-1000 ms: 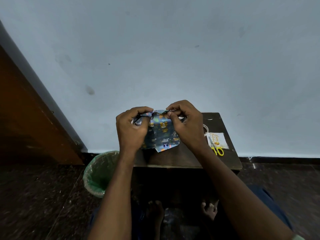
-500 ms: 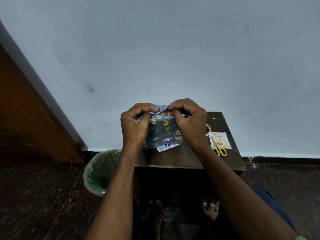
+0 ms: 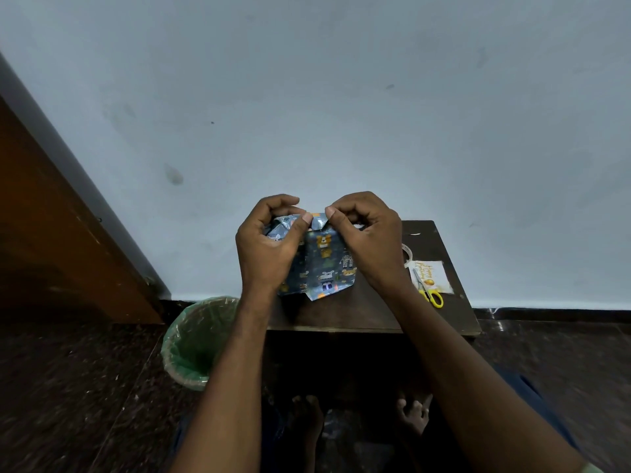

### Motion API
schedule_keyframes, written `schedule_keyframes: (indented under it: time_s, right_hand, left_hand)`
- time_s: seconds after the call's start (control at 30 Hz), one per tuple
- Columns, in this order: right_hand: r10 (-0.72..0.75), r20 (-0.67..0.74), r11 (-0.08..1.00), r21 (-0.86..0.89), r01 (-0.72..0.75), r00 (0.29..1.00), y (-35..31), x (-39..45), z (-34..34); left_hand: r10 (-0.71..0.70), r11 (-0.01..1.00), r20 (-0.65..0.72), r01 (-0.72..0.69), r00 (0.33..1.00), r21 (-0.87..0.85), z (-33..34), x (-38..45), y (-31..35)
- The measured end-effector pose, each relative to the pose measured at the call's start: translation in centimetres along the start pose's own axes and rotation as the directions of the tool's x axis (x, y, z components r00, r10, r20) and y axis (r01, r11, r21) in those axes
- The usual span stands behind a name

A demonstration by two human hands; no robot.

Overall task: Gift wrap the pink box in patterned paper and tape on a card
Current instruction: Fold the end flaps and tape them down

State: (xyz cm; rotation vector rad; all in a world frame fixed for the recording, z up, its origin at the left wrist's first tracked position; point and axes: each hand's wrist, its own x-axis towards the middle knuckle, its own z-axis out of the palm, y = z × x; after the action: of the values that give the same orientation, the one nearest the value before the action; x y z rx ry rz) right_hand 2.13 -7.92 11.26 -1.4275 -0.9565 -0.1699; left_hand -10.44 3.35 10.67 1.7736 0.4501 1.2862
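Currently: both hands pinching the top fold of a wrapped box above the desk.

Left hand [image 3: 269,247], fingers curled, thumb tip pressing the paper's upper edge. Right hand [image 3: 367,240], curled likewise, thumb and forefinger pinching the same edge just beside it. Both forearms reach up from the lower frame, wrists bent inward. Box [image 3: 324,264] covered in blue animal-print paper, upright, its lower flap loose over the dark desk [image 3: 358,312]. Card [image 3: 432,276] lies to the right on the desk, yellow-handled scissors [image 3: 431,293] across it, tape roll [image 3: 407,256] touching its far corner. Green-lined bin [image 3: 194,343] on the floor, left.
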Motion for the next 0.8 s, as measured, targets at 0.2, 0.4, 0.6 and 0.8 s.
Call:
schedule_keyframes:
  time_s: [0.2,0.4,0.6,0.8]
  right_hand:
    - [-0.017,0.041,0.999,-0.026,0.018,0.999,0.2,0.2,-0.3]
    - [-0.052,0.087,0.994,-0.095,0.06,0.995,0.5,0.4,-0.5]
    - [-0.025,0.039,0.993,-0.118,0.03,0.999,0.6,0.3,-0.1]
    - [-0.017,0.006,0.997,-0.081,0.017,1.0,0.9,0.5,0.0]
  left_hand:
    - [-0.026,0.995,0.029,0.023,0.999,0.101,-0.2,0.2,-0.6]
    - [0.011,0.987,-0.01,-0.01,1.0,0.162,-0.1,0.4,-0.7]
    - [0.055,0.962,-0.021,-0.047,0.998,0.267,-0.2,0.3,-0.7]
    - [0.179,0.917,0.09,-0.199,0.98,0.347,-1.3,0.7,-0.4]
